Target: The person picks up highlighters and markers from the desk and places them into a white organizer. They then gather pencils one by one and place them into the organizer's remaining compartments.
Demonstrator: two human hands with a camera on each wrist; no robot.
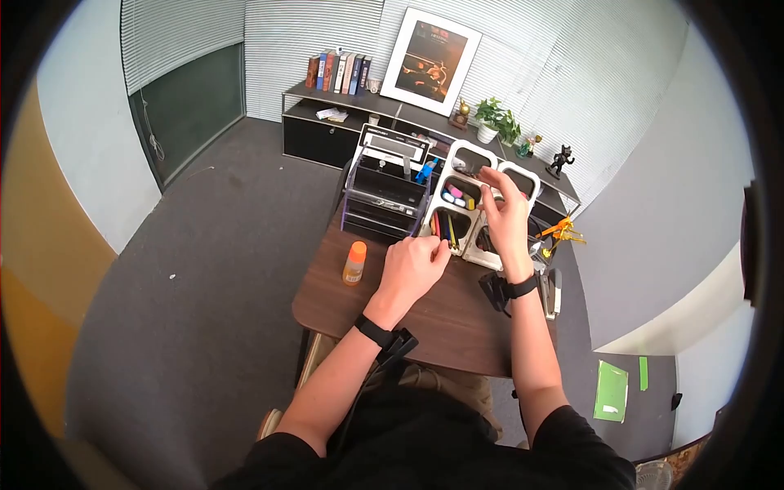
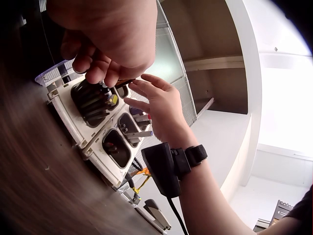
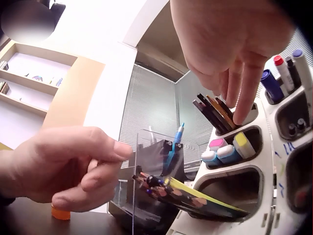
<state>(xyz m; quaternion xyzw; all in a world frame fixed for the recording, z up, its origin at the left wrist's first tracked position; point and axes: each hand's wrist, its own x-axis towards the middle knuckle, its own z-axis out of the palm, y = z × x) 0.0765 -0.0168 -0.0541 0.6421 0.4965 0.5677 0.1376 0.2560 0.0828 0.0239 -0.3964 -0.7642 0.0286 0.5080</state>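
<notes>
A white desk organiser (image 1: 432, 211) (image 2: 73, 125) (image 3: 254, 161) with several compartments stands at the back of the brown table (image 1: 457, 327). My left hand (image 1: 416, 265) (image 2: 102, 34) (image 3: 63, 164) hovers with curled fingers right at the ends of the coloured pencils (image 1: 445, 229) (image 2: 95, 103) (image 3: 195, 196) in the near left compartment; nothing shows between its fingers. My right hand (image 1: 505, 212) (image 2: 164, 110) (image 3: 230, 39) reaches over the organiser. Its straight fingers touch dark pencils (image 3: 215, 110) in a far compartment. Highlighters (image 1: 457, 194) (image 3: 227, 149) fill the middle compartment.
A black and purple file tray (image 1: 385, 196) stands left of the organiser. An orange-capped bottle (image 1: 354, 263) is on the table's left part, a stapler (image 1: 553, 292) and a yellow figurine (image 1: 562, 231) on the right. Markers (image 3: 283, 73) stand in another compartment. A low shelf with books (image 1: 336, 72) lies beyond.
</notes>
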